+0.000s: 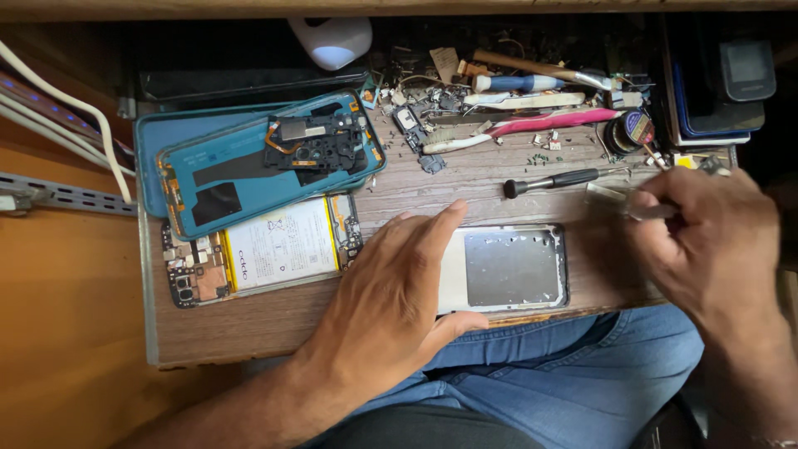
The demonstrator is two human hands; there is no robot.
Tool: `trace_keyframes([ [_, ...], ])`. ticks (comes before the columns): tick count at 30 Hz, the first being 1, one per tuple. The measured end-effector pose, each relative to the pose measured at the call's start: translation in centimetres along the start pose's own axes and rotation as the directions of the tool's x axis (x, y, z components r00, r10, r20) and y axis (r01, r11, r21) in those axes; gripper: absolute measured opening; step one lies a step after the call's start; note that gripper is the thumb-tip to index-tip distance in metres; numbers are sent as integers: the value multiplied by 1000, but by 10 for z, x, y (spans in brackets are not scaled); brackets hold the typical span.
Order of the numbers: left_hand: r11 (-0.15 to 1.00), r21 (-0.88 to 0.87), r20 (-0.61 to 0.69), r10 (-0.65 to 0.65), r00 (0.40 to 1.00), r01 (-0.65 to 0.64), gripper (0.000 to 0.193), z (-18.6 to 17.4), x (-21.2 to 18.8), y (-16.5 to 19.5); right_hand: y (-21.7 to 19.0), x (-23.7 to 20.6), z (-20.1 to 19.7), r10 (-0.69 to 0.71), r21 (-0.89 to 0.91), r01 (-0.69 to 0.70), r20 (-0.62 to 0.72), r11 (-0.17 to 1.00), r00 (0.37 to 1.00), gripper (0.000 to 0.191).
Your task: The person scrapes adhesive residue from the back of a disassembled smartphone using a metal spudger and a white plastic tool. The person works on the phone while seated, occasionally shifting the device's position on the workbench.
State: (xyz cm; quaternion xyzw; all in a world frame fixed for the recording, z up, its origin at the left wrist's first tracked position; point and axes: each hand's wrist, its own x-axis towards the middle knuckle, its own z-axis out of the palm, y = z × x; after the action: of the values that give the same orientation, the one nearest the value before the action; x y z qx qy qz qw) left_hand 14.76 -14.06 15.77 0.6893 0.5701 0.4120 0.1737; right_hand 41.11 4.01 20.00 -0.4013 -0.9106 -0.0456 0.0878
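My left hand lies flat on the left end of a silver phone frame at the front of a small wooden work board, pinning it down. My right hand is closed on thin metal tweezers, whose tip points left above the frame's right end. An opened phone with a white battery and bare circuit boards lies to the left. Two teal back covers are stacked on its upper part.
A black-handled screwdriver lies just behind the frame. At the back are a pink-handled brush, a blue-handled tool, a solder spool, small parts and a white bottle. White cables run at left.
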Motion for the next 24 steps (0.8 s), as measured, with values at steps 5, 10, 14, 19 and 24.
trace_keyframes([
  [5, 1000, 2, 2, 30, 1000, -30, 106, 0, 1, 0, 2, -14, -11, 59, -134, -43, 116, 990, 991, 26],
  [10, 998, 26, 0, 49, 999, -49, 107, -1, 0, 2, 2, -24, -16, 142, 66, -147, 76, 987, 987, 24],
  [14, 992, 112, 4, 55, 999, -55, 105, -5, 2, 7, 4, -29, -14, 237, 339, -226, 9, 913, 971, 28],
  [19, 967, 254, 111, -32, 993, 3, 109, -30, 2, 11, 8, -33, 0, 293, 529, -200, -99, 825, 951, 32],
  [24, 964, 261, 189, -110, 976, 58, 109, -47, 1, 10, 10, -34, 5, 266, 640, -52, -242, 766, 933, 39],
])
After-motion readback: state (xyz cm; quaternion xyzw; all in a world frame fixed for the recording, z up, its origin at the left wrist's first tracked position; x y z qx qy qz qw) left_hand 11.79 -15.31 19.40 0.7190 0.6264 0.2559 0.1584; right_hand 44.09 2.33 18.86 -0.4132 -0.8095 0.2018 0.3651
